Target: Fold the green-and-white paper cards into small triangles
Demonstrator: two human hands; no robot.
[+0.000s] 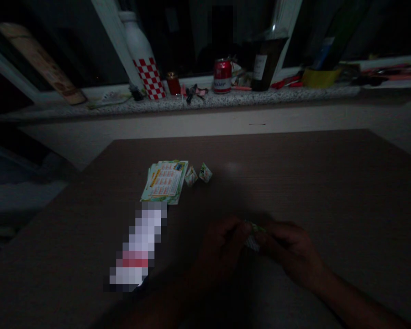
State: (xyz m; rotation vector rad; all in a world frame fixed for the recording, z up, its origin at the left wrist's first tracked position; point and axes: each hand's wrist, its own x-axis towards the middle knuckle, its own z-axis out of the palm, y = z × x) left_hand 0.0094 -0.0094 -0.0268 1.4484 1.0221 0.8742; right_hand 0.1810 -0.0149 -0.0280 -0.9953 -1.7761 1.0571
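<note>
Both of my hands meet over the front right part of the dark table (329, 183). Between them is a small folded piece of printed paper (252, 243), green and white. The fingers of my left hand (222, 244) pinch its left side. On the right side, my right hand (291, 249) pinches it too. Farther back lie two small folded papers (205, 172), with similar green and white print. Just left of them is a stack of flat printed sheets (164, 182) with rows of red print. The fingertips partly hide the held paper, and the light is dim.
A bright, blurred-out phone-like object (140, 246) lies left of my hands. Behind the table, a granite windowsill (123, 107) holds a red-checked white bottle (147, 68), a small jar (173, 84), a red can (222, 75), a dark labelled bottle (262, 68) and a yellow container (320, 77).
</note>
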